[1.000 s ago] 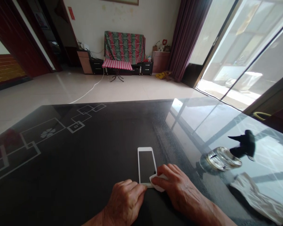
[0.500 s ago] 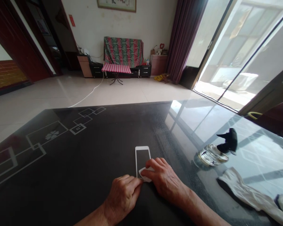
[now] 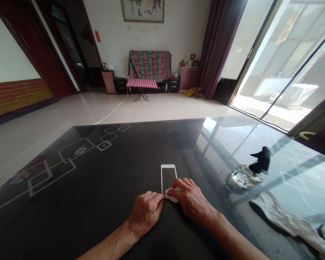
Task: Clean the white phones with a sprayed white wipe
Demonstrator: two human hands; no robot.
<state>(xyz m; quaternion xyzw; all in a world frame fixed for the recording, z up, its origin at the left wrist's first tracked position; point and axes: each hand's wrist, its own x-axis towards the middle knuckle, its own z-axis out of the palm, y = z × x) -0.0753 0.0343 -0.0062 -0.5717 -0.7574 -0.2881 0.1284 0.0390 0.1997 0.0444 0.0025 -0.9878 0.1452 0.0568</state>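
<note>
A white-framed smartphone (image 3: 168, 175) with a dark screen lies flat on the glossy black table (image 3: 111, 180). My left hand (image 3: 147, 209) is closed, with thumb and fingertips pinching the phone's near left corner. Bunched in the closed fingers of my right hand (image 3: 189, 196) is a small white cloth or tissue (image 3: 172, 195), pressed on the lower right part of the phone. The hand and the white piece cover that end of the screen. To the right stands a clear spray bottle (image 3: 242, 177) with a black trigger head (image 3: 260, 160).
A crumpled pale cloth (image 3: 284, 216) lies on the table at the right, below the bottle. Beyond the table's far edge are a small stand with a red checked cover (image 3: 142, 83), a low cabinet (image 3: 173, 85) and glass doors (image 3: 260, 72).
My right hand has shifted the white piece slightly over the lower phone, while my left hand keeps its pinch at the corner. The head view has tilted up, so everything appears moved.
</note>
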